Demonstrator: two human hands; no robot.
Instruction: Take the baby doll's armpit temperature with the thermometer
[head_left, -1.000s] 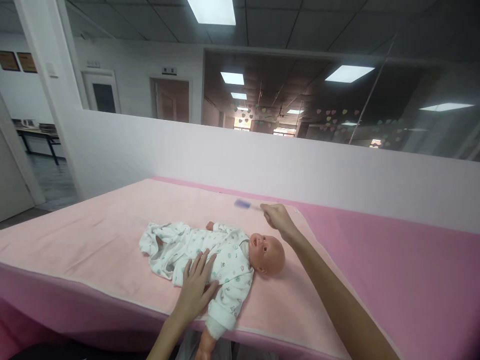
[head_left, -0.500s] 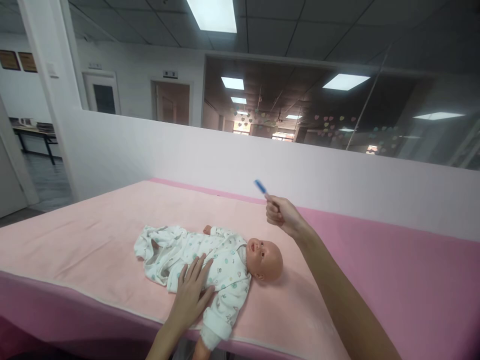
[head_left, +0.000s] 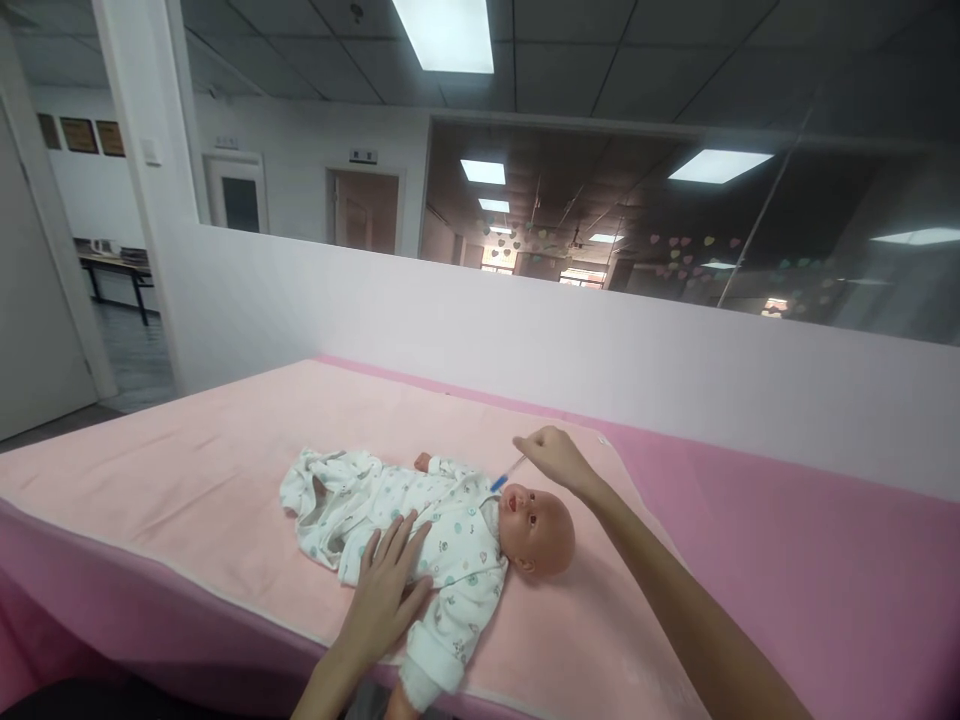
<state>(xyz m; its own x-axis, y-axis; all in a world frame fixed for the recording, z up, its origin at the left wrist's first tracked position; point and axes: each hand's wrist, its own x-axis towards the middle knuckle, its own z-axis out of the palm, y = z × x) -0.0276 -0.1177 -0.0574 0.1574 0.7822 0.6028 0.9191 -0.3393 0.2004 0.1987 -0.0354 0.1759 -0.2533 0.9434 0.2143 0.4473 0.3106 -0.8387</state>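
Note:
A baby doll in a white printed romper lies on its back, its head to the right and one arm hanging over the near edge. My left hand rests flat on the doll's belly with fingers spread. Above the doll's head, my right hand is closed on one end of a thin, pale stick with a blue tip. That tip points down at the doll's collar, close to the chin; whether it touches is unclear. The stick is too small to identify further.
A light pink sheet covers the pink padded table. Behind it stands a white half wall with a glass window above. A doorway with a desk beyond is at the left.
My right hand has come down and turned over, so the stick's blue tip swung from pointing up to pointing down beside the doll's chin. My left hand stays on the belly. The view has shifted slightly.

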